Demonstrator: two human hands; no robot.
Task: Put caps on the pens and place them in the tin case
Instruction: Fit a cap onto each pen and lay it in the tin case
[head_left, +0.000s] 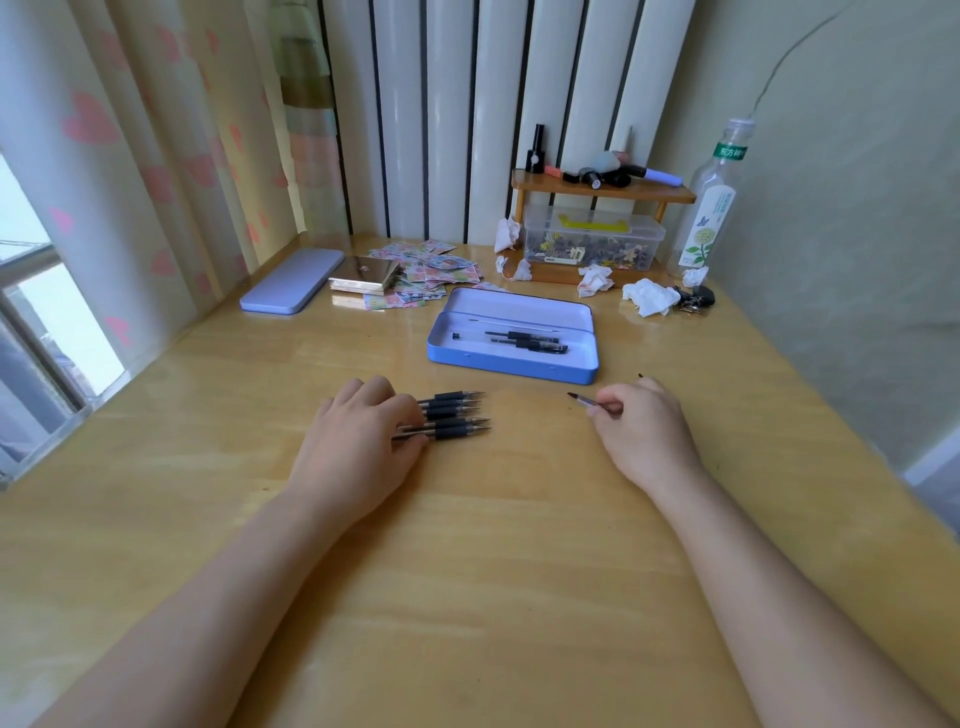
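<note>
An open blue tin case (511, 366) lies on the wooden desk ahead of me, with a few capped black pens (524, 340) inside it. Several uncapped pens with black grips (454, 415) lie side by side in front of the case, tips pointing right. My left hand (363, 436) rests flat on the rear ends of these pens. My right hand (641, 426), to the right, pinches a thin pen-like item (582, 399) whose dark tip points left. A small dark object (640, 375) lies just beyond that hand; what it is I cannot tell.
The case's lavender lid (291, 280) lies at the back left, beside a gold box (363, 275) and scattered stickers (431, 270). At the back right stand a small wooden shelf (602, 192), a clear storage box (592, 241), a plastic bottle (711, 208) and crumpled tissues (649, 296).
</note>
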